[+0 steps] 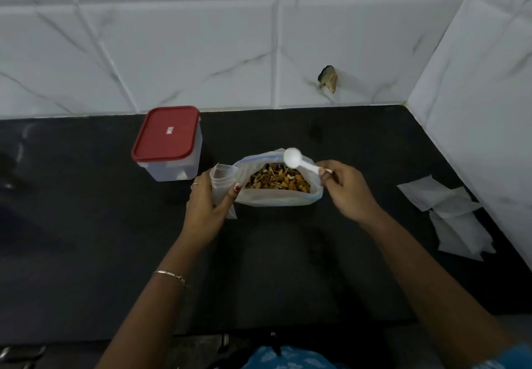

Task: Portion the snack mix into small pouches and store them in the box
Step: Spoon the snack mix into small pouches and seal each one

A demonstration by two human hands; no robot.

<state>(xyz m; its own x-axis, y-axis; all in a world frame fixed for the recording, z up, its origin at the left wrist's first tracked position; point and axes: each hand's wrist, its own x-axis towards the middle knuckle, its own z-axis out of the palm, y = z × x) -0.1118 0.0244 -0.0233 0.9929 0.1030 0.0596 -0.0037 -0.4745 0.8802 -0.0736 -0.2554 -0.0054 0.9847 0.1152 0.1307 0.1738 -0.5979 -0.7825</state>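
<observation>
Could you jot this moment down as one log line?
left hand holds pouch | right hand holds empty spoon at bag | box lidded

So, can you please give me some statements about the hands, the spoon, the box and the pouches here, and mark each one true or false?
1. The left hand holds a small clear pouch. True.
2. The white spoon in the right hand is full of snack mix. False: its bowl is empty.
3. The box has its red lid on. True.
4. The big bag of snack mix is sealed. False: its mouth is open and the mix shows.
5. The spare pouches lie left of the box. False: they lie on the counter at the right, near the side wall.
</observation>
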